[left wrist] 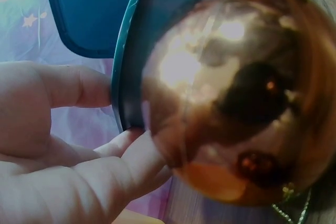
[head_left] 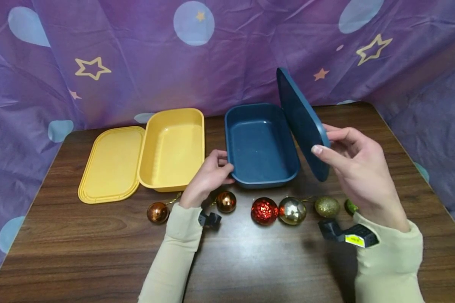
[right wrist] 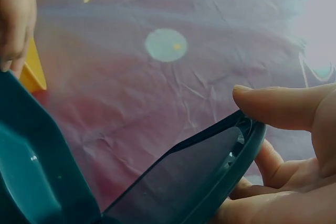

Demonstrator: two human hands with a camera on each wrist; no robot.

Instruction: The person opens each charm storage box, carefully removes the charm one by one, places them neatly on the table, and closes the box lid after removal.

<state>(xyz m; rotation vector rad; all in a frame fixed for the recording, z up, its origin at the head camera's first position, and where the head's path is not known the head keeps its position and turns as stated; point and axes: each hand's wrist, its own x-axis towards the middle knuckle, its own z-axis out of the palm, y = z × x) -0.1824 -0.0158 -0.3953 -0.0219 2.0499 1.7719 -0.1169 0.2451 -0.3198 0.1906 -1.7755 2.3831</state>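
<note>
A blue lid point(head_left: 303, 124) stands tilted up beside the right side of the blue container point(head_left: 261, 143); my right hand point(head_left: 358, 168) pinches its right edge, thumb on the near face and fingers behind. In the right wrist view the lid point(right wrist: 210, 166) shows its rim between thumb and fingers. My left hand point(head_left: 208, 176) grips the container's near left corner, thumb and fingers around the wall. The container holds nothing. Close by the left wrist lies a copper bauble point(head_left: 226, 202), which fills much of the left wrist view.
A yellow container point(head_left: 172, 147) and its flat yellow lid point(head_left: 113, 164) lie on the left. Along the front are another copper bauble point(head_left: 158, 212), a red bauble point(head_left: 264, 211), a silver-gold one point(head_left: 292, 210), a glittery gold one point(head_left: 327, 207) and a green one point(head_left: 350, 206). A purple curtain point(head_left: 250, 50) hangs behind.
</note>
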